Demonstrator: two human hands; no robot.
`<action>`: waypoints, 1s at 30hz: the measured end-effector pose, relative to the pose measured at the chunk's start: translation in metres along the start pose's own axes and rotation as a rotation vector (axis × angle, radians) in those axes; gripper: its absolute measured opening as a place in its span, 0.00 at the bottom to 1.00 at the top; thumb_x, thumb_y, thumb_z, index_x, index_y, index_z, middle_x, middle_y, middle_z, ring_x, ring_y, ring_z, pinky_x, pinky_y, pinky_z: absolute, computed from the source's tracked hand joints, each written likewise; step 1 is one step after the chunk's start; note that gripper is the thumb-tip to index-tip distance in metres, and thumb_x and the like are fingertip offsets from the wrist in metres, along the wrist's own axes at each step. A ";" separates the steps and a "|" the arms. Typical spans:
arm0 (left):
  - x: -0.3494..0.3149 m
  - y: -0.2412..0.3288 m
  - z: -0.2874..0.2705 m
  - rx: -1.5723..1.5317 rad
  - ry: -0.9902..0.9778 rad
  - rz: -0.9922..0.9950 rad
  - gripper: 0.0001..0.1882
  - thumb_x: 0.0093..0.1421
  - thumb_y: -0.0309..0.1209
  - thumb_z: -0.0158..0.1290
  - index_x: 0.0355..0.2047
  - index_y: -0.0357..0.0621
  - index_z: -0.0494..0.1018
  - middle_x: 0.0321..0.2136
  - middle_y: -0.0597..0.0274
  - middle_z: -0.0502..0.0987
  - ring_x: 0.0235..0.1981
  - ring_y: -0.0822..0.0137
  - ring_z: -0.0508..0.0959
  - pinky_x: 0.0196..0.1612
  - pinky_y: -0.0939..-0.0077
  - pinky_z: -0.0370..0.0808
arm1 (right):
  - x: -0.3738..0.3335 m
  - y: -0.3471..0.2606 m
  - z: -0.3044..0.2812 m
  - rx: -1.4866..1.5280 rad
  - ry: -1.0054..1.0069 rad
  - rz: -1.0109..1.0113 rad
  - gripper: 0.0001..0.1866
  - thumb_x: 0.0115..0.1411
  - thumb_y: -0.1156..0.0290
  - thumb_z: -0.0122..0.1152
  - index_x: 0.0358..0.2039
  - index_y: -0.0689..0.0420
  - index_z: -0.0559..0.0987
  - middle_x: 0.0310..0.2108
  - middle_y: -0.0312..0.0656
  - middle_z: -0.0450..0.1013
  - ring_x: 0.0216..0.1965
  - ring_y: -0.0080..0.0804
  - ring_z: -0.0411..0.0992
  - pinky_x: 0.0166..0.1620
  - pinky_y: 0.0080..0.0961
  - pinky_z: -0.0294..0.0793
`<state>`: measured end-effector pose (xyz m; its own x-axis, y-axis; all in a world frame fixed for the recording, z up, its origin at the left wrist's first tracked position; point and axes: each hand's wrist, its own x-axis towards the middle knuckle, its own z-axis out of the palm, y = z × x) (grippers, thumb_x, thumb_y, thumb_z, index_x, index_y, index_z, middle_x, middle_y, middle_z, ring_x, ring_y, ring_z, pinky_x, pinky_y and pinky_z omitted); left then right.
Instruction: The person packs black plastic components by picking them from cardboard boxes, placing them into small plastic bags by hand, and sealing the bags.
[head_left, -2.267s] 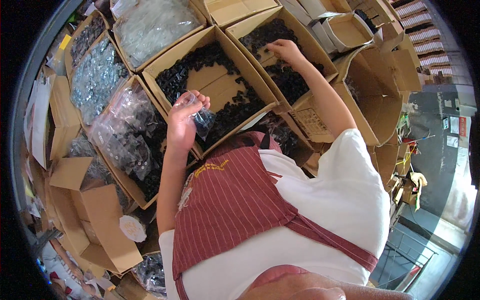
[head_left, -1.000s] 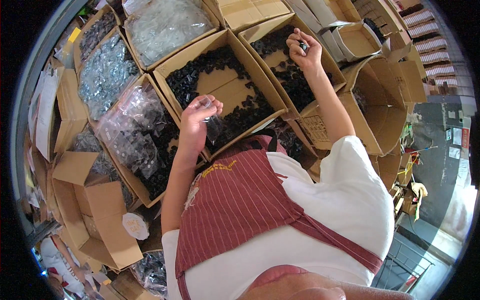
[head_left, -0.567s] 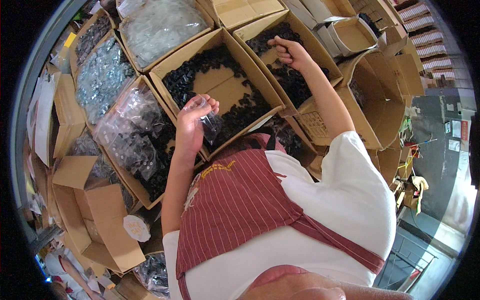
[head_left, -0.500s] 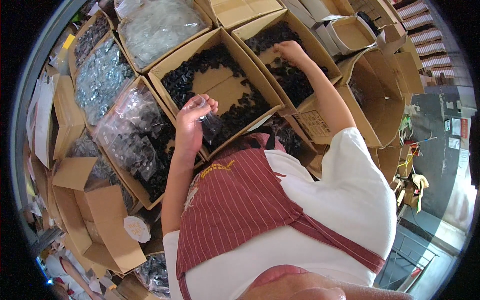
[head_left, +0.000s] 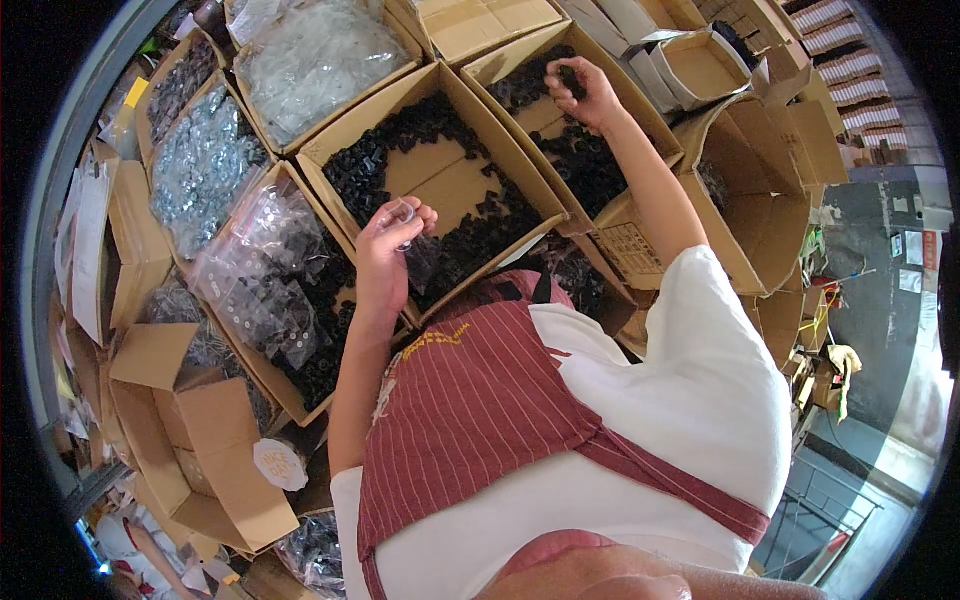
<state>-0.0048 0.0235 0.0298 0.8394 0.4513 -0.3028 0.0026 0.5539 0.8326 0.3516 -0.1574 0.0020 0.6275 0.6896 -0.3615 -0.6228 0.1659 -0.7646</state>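
Note:
My left hand [head_left: 385, 245] is closed on the rim of a small clear plastic bag [head_left: 424, 262] over the near left part of the middle box. Something dark shows through the bag, but I cannot tell whether it is inside or behind it. My right hand [head_left: 590, 97] is over the right-hand box [head_left: 640, 125], its fingers curled around a few small black parts [head_left: 571, 82]. Loose black parts [head_left: 575, 160] lie below it in that box. More black parts [head_left: 360, 170] ring the bare cardboard bottom of the middle box [head_left: 440, 185].
Left of the middle box, a carton holds bagged parts [head_left: 265, 270] and loose black pieces. Beyond are a box of clear bags [head_left: 325, 60] and a heap of bluish bagged pieces [head_left: 205, 165]. An open carton [head_left: 200, 450] stands near left, another [head_left: 750, 190] at right.
My right hand has turned and risen slightly from the pile, and black parts now show in its fingers. My left hand stays nearly in place with the bag.

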 end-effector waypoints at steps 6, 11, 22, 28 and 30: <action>0.001 -0.003 -0.001 0.067 0.004 -0.024 0.13 0.56 0.24 0.53 0.42 0.32 0.73 0.36 0.55 0.78 0.41 0.62 0.77 0.49 0.67 0.71 | 0.035 0.015 -0.012 -1.094 0.234 -0.119 0.13 0.61 0.66 0.53 0.34 0.62 0.81 0.27 0.46 0.76 0.23 0.35 0.71 0.27 0.30 0.71; 0.002 -0.007 -0.004 0.041 0.045 0.028 0.13 0.57 0.24 0.54 0.42 0.33 0.73 0.36 0.56 0.78 0.42 0.62 0.77 0.49 0.66 0.72 | 0.038 0.041 -0.005 -1.985 0.267 -0.259 0.21 0.57 0.68 0.55 0.53 0.49 0.75 0.38 0.50 0.79 0.40 0.49 0.78 0.40 0.45 0.78; -0.001 -0.002 -0.001 0.062 0.004 0.020 0.11 0.58 0.24 0.54 0.42 0.35 0.74 0.36 0.57 0.78 0.41 0.64 0.77 0.51 0.69 0.71 | 0.048 0.038 -0.044 -1.903 0.079 -0.226 0.25 0.55 0.65 0.63 0.50 0.64 0.68 0.38 0.60 0.76 0.44 0.57 0.75 0.45 0.47 0.75; 0.000 -0.005 -0.006 0.112 -0.001 0.020 0.11 0.58 0.24 0.54 0.42 0.34 0.74 0.36 0.57 0.78 0.42 0.63 0.77 0.51 0.68 0.72 | 0.047 0.037 -0.041 -1.657 0.075 -0.321 0.22 0.56 0.64 0.62 0.47 0.61 0.67 0.38 0.59 0.76 0.42 0.58 0.75 0.43 0.48 0.74; 0.001 -0.005 -0.004 0.096 -0.008 0.018 0.12 0.58 0.24 0.54 0.42 0.34 0.74 0.36 0.57 0.78 0.42 0.63 0.77 0.51 0.68 0.72 | 0.049 0.038 -0.037 -1.668 0.049 -0.424 0.23 0.56 0.63 0.61 0.47 0.61 0.67 0.37 0.59 0.77 0.41 0.58 0.75 0.42 0.47 0.74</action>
<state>-0.0062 0.0244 0.0237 0.8444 0.4545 -0.2835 0.0391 0.4756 0.8788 0.3757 -0.1435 -0.0646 0.6394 0.7688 0.0055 0.6773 -0.5598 -0.4774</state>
